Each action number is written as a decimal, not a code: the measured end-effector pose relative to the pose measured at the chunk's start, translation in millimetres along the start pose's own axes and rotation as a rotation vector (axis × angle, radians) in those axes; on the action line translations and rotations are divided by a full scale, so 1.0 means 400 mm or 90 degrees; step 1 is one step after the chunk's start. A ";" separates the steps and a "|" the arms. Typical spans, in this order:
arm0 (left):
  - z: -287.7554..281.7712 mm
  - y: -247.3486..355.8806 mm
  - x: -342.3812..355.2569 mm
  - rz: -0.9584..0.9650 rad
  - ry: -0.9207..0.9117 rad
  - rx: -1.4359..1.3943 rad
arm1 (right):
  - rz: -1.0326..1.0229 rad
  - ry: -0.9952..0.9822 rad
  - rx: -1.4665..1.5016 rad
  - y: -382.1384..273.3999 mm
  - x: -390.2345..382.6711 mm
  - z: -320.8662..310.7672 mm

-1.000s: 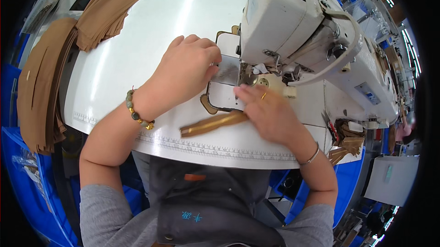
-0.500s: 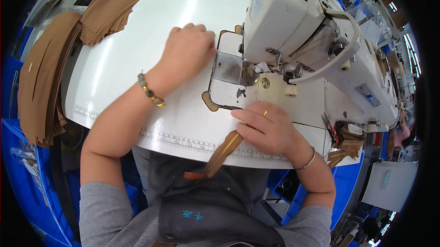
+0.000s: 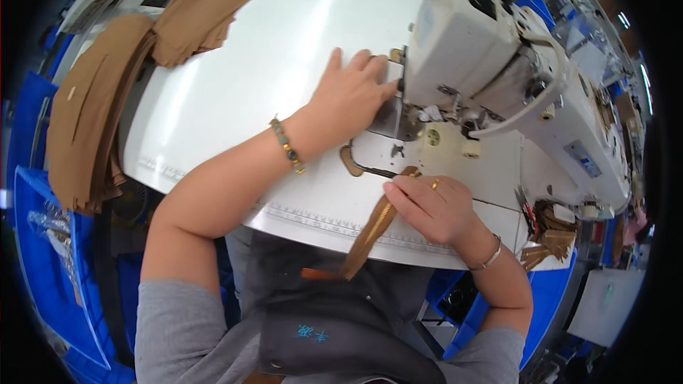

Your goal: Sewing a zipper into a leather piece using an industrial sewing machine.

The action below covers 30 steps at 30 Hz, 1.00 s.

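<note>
My right hand is closed on a brown zipper with gold teeth, pinching its upper end between thumb and fingers. The zipper's lower end hangs past the table's front edge, where an orange-brown tab shows. My left hand rests with fingers spread at the left side of the sewing machine. It partly covers the shiny metal plate beside the needle area, and nothing shows in its fingers. My right hand is in front of the machine's bed, near the dark-edged slot.
Stacks of brown fabric pieces lie at the far left, with longer slit pieces hanging over the edge. A ruler strip runs along the table's front. Red-handled snips and brown scraps lie at right. Blue bins flank the table.
My left hand has moved right toward the machine, its curled fingers now spread. My right hand still holds the zipper, whose upper end now shows above the thumb. The whole view has shifted slightly.
</note>
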<state>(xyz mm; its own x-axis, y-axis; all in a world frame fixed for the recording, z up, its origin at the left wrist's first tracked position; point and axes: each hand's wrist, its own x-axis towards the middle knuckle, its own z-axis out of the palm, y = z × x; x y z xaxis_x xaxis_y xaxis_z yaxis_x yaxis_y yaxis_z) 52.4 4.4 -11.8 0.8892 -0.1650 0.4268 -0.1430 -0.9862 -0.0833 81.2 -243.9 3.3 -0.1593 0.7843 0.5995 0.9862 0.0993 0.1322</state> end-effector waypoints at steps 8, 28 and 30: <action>-0.056 -0.329 -0.057 -0.288 -0.042 0.030 | 0.021 -0.032 -0.043 0.009 0.016 0.024; -0.161 -0.648 -0.178 -0.393 -0.136 0.264 | 0.056 -0.030 0.029 0.016 0.005 0.033; -0.168 -0.639 -0.168 -0.399 -0.062 0.263 | 0.057 -0.031 0.033 0.018 0.004 0.035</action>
<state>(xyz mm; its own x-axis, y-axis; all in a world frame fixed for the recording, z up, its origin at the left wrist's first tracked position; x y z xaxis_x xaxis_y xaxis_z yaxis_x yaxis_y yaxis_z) 0.0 266.9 41.3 0.7872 0.4462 0.4258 0.5600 -0.8063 -0.1905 88.6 -233.2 -5.8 -0.0695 0.8199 0.5682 0.9976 0.0578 0.0386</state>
